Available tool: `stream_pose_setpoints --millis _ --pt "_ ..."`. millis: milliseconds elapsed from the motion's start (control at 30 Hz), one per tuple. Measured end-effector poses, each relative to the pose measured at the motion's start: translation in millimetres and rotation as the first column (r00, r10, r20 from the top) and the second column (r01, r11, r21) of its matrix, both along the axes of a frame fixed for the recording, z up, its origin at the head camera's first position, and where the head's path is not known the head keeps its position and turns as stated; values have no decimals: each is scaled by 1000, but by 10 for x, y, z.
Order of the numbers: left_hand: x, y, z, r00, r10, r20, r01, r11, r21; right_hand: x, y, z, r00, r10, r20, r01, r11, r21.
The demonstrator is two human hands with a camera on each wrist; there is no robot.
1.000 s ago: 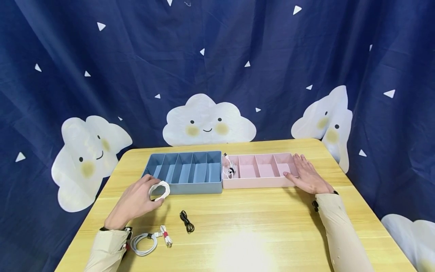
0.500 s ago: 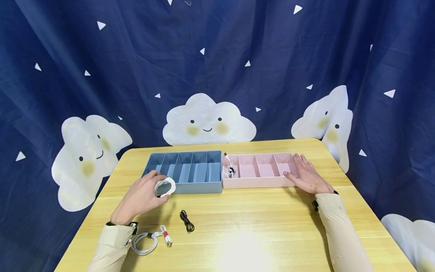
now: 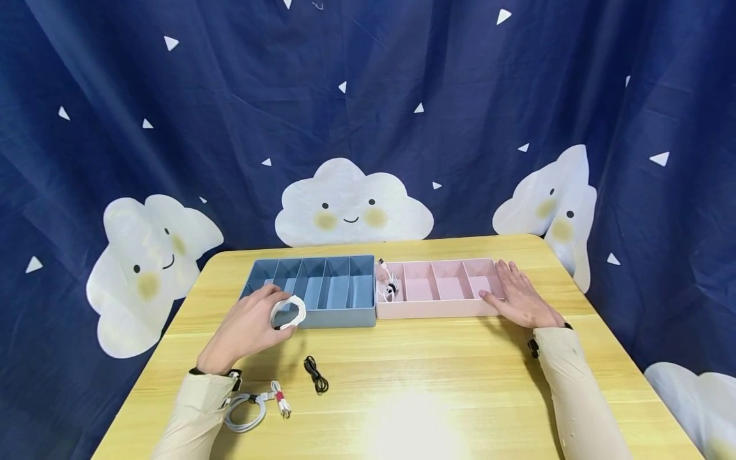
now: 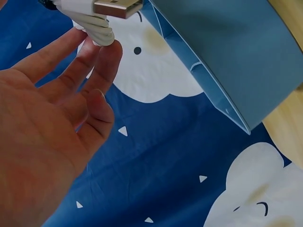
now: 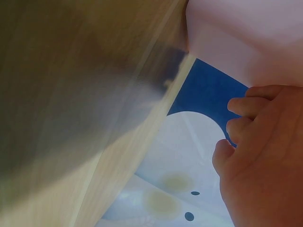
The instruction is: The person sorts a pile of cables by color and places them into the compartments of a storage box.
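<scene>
My left hand (image 3: 244, 329) pinches a coiled white USB cable (image 3: 301, 312) between thumb and fingers, just in front of the blue divided box (image 3: 339, 319). In the left wrist view the USB plug (image 4: 117, 7) sticks out from the bundle, and the box tilts across the upper right. My right hand (image 3: 524, 306) rests against the right end of the pink divided box (image 3: 437, 310), fingers straight, thumb at its right compartment. Inside that box's leftmost compartment lies a white cable (image 3: 392, 287), its plug poking above the back rim.
On the wooden table (image 3: 368, 370), nearer the person, lie a black bundled cable (image 3: 316, 375), a white cable with a red tie (image 3: 280, 399) and a larger pale cable coil (image 3: 246, 427), partly behind the left sleeve (image 3: 192, 409). A dark blue curtain (image 3: 368, 128) hangs behind.
My left hand, with the coiled white cable, has drifted right and slightly up along the blue box's front. The right hand stays at the pink box.
</scene>
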State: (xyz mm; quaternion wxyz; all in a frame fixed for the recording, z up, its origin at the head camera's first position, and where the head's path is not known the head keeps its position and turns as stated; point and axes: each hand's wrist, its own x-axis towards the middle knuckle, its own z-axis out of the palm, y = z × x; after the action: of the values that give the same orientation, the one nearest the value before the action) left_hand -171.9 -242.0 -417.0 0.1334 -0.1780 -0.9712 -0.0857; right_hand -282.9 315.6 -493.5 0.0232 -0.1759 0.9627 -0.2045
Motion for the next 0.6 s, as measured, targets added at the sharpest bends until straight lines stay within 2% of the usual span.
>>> stream_pose_setpoints --millis 300,600 --pt "-95 126 37 999 -33 -14 33 999 19 17 2 14 1000 -4 15 4 1000 0" --pt "-149 218 54 999 -37 -6 37 999 10 2 -10 -10 1000 -2 0 2 1000 -7"
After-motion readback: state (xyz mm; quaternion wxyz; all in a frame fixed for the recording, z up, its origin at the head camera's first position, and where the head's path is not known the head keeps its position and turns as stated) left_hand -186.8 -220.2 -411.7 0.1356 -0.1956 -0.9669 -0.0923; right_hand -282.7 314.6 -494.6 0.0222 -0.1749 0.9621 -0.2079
